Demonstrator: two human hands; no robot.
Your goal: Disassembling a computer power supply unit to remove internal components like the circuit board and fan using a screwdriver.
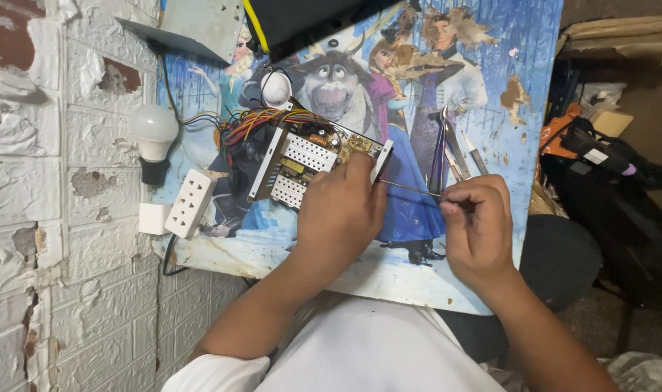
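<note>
Both bare forearms reach forward from the white-sleeved torso, angled inward so the hands sit close together, not touching. The left hand [339,207] lies back-up, fingers curled down and forward, knuckles raised, wrist nearly straight with the forearm. The right hand [477,221] is just beside it, drawn into a loose fist, thumb and forefinger pinched together at its left edge, back of the hand turned up. The right wrist bends slightly inward. Both elbows stay low, near the body.
</note>
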